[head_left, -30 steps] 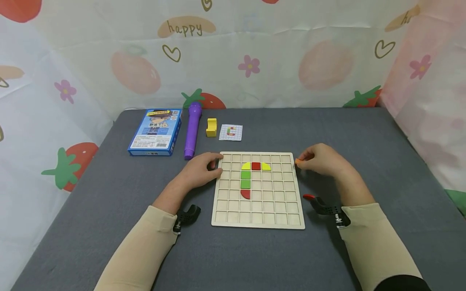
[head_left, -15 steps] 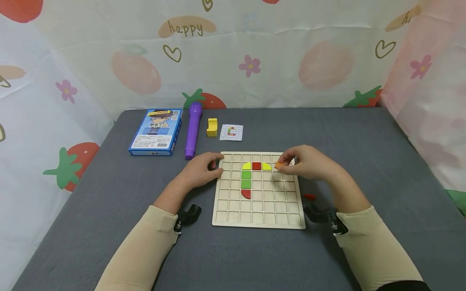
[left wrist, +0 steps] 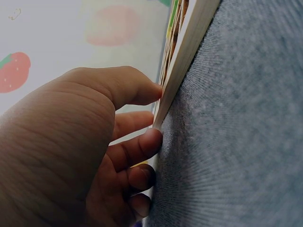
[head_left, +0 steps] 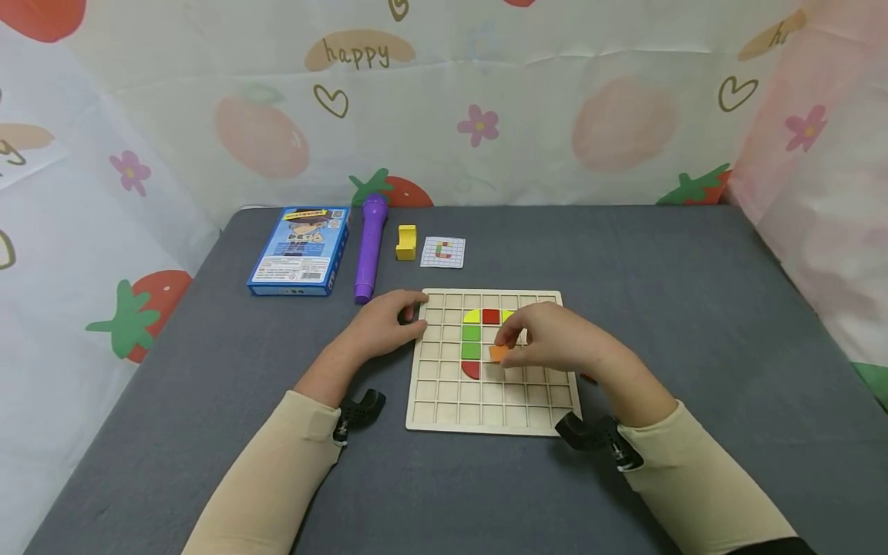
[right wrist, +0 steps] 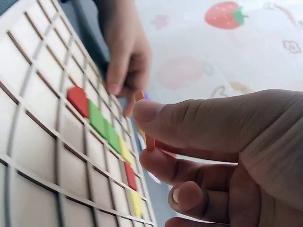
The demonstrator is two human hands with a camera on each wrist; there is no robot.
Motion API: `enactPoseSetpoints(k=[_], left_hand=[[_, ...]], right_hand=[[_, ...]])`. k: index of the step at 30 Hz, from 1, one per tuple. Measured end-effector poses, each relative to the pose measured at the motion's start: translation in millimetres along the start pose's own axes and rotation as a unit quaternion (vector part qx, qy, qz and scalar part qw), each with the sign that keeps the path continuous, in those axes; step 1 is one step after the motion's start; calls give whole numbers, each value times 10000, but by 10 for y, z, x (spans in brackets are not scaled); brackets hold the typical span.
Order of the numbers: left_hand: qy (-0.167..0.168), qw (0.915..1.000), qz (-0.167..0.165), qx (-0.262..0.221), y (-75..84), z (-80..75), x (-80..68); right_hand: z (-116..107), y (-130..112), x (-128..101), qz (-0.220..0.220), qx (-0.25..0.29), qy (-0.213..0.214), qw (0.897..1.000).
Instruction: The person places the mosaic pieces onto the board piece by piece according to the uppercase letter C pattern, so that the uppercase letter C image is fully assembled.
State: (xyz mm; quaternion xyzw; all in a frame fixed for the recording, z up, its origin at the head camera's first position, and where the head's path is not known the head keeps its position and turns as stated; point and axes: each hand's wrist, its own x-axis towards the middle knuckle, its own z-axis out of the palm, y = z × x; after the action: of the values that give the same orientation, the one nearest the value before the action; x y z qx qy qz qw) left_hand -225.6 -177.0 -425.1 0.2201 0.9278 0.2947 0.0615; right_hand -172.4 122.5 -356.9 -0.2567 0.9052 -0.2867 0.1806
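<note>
The right hand (head_left: pixel 555 343) pinches a thin orange tile (head_left: pixel 498 353) between thumb and fingers, holding it just over the board (head_left: pixel 492 412), beside the two green squares (head_left: pixel 471 341). In the right wrist view the tile shows only as a slim orange edge between the fingertips (right wrist: pixel 147 113), so its full shape is hard to make out there.

The left hand (head_left: pixel 385 324) rests at the board's left edge, fingers curled against the rim and thumb on top; the left wrist view shows the fingertips (left wrist: pixel 151 139) pressed to the pale wooden side.

The board is flat light wood, cut into a grid of square cells. Set in it are a yellow quarter-round (head_left: pixel 472 316), a red square (head_left: pixel 491 316), another yellow piece (head_left: pixel 507 314) partly behind the hand, the greens below, and a red quarter-round (head_left: pixel 469 370) at the bottom.

Farther back on the grey fabric-covered worktop (head_left: pixel 694 308) lie a small pattern card (head_left: pixel 442 252), a yellow block (head_left: pixel 405 242), a purple pen-like cylinder (head_left: pixel 368 247) and a blue box (head_left: pixel 300 250).
</note>
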Motion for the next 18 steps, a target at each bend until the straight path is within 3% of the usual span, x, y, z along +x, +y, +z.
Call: enactPoseSetpoints(k=[11, 18], left_hand=[[25, 10000, 35, 29, -15, 17, -4], [37, 9999, 101, -37, -25, 17, 5]], right_hand=[[286, -47, 106, 173, -636, -90, 9978], [375, -116, 128, 601, -1068, 346, 9919]])
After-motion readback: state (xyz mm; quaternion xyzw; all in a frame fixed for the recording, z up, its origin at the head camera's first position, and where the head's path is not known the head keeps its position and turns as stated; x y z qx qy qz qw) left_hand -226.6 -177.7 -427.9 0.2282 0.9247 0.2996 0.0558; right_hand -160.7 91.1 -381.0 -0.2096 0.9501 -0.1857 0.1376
